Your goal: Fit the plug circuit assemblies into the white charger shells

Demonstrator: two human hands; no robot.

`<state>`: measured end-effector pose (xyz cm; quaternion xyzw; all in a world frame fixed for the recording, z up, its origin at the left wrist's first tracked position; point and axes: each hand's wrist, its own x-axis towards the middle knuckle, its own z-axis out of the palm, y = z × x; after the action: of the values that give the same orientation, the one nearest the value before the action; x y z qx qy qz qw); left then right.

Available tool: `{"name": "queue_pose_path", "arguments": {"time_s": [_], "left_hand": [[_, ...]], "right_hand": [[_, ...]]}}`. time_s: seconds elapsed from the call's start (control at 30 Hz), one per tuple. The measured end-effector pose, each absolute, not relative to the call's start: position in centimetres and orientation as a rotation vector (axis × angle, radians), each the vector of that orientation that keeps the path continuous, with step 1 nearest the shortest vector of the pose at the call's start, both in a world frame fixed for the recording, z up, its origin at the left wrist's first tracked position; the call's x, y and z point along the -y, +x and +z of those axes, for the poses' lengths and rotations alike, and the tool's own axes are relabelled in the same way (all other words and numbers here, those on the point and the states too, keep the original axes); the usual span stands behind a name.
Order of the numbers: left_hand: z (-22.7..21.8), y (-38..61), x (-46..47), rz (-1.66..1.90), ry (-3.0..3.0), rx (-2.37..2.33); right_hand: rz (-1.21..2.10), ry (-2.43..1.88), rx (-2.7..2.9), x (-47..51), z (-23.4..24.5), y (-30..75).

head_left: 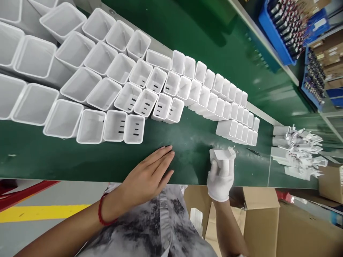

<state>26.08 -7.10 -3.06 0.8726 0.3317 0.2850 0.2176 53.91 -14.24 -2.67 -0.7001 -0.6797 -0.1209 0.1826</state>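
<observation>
My left hand (150,176), bare with a red cord at the wrist, lies flat on the green table (187,142) near its front edge. Its fingers are stretched out, and nothing is in them. To the right, my right hand (221,180) wears a white glove and is closed around a white plastic part (222,154) at the table's surface. The part's full shape is partly hidden by the fingers. Beyond both hands stand rows of open white plastic housings (134,128); some show dark slots inside. A shorter block of housings (227,128) stands just behind my right hand.
White parts with small fittings (300,151) are heaped at the table's right end. Blue trays (278,35) of small components sit on a shelf at the upper right. Cardboard boxes (259,217) are below the front edge. A yellow floor stripe (43,213) shows at lower left.
</observation>
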Motion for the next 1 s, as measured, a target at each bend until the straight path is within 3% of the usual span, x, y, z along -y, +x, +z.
{"name": "queue_pose_path", "arguments": {"time_s": [0.1,0.3,0.47,0.63,1.0], "left_hand": [[-3.3,26.1,7.1,0.806,2.42,-0.928],[-3.6,26.1,7.1,0.791,2.396,-0.923],[-3.3,26.3,6.8,0.792,2.365,-0.941],[-3.3,26.1,6.8,0.749,2.362,-0.959],[-3.4,26.2,6.9,0.754,2.331,-0.983]], "right_hand": [[-0.389,-1.968,1.912,14.0,-3.9,53.6],[-0.15,-1.834,1.539,15.4,-2.5,53.8],[0.438,-1.669,0.863,14.0,-1.9,53.9],[0.89,-1.611,0.708,12.5,-1.9,54.6],[0.943,-1.55,0.585,12.8,-2.4,54.9]]}}
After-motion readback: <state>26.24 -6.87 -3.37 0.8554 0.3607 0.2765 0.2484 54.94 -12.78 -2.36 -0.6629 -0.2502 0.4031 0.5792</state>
